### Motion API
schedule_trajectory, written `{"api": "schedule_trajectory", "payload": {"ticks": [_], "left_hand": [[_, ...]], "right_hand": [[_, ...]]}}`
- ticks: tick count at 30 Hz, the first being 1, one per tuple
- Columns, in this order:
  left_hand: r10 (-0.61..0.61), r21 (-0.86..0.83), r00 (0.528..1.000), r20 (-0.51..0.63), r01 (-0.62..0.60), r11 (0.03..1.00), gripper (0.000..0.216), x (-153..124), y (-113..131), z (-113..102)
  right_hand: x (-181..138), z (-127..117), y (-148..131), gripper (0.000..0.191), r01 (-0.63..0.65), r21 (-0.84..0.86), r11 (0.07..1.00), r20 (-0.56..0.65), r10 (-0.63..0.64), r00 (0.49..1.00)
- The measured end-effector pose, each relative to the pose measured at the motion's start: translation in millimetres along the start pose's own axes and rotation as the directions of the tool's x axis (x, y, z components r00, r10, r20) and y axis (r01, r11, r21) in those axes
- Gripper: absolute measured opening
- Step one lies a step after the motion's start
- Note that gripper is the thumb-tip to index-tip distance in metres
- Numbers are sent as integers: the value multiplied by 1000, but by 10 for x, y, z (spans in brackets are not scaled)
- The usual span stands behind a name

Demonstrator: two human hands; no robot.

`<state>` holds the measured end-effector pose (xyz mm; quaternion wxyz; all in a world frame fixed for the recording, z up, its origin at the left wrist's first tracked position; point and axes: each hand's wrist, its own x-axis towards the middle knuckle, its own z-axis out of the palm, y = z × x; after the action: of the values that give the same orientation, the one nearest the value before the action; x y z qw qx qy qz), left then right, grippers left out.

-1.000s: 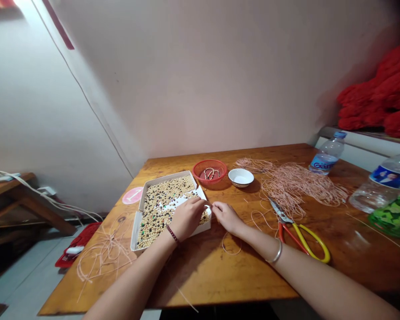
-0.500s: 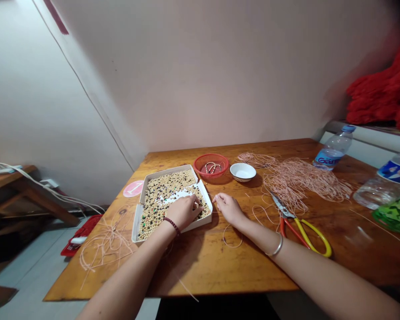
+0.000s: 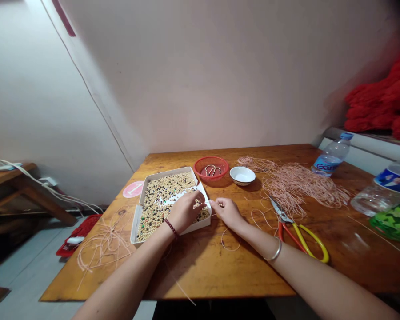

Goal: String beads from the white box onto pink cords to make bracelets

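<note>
Your left hand curls fingertips-down on the beads in the near right corner of the box (gripping one or not, I cannot tell), and just right of it your right hand pinches the cord, its long axis pointing left at the beads, slack looping on the table.

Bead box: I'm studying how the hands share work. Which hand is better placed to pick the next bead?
Probably left: the left hand lies over the beads inside the bead box, while the right hand rests on the table outside it.
</note>
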<state>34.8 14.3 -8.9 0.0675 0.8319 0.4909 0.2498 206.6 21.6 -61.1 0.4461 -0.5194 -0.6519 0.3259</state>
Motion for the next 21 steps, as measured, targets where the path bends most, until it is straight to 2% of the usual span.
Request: {"api": "schedule_trajectory", "payload": {"ticks": [3, 12, 21], "left_hand": [[44, -39, 998, -36, -46, 998, 10, -1, 31, 1], [15, 18, 995, -94, -14, 1000, 11, 1, -33, 12], [24, 63, 994, -108, -17, 998, 9, 12, -37, 6]], "right_hand": [[5, 42, 23, 45, -14, -17, 1000, 28, 15, 1000], [76, 25, 79, 49, -4, -29, 1000, -1, 4, 1000], [120, 24, 113, 48, -26, 60, 998, 18, 25, 1000]]}}
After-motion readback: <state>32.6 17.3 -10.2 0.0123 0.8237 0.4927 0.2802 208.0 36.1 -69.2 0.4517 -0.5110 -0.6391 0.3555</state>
